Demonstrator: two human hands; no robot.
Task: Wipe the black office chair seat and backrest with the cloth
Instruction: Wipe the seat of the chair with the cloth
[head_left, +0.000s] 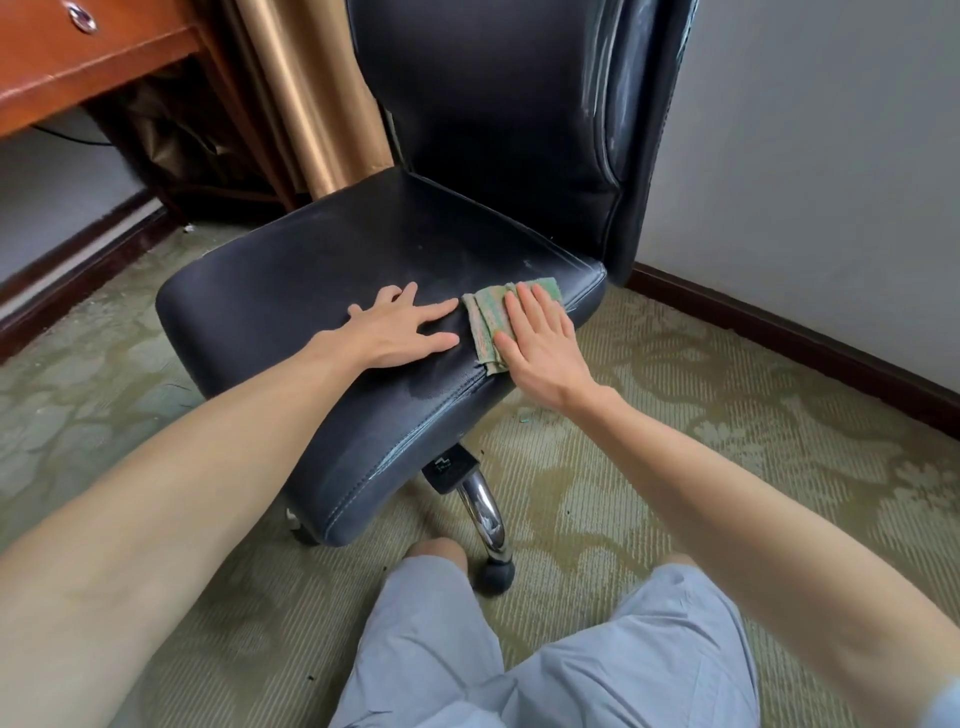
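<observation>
Your right hand (540, 345) flat on cloth (491, 317) at seat (291, 270) edge; your left hand (402, 327) just left of it on seat; backrest (493, 104) beyond both

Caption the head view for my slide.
Right hand presses a green cloth flat on the black chair seat; left hand rests beside it.

The seat (291, 270) has lots of bare top, free toward its far left end and its back. At the seat's near edge the left hand (400, 327) lies flat, and just beside it the right hand (540, 343) presses the cloth (485, 317). Behind the seat the backrest (493, 104) stands tall and blocks the way. Left of the seat, a desk (78, 67) and curtain (306, 93) crowd in. Right of the seat is bare carpet (675, 415), then the wall (805, 156).
</observation>
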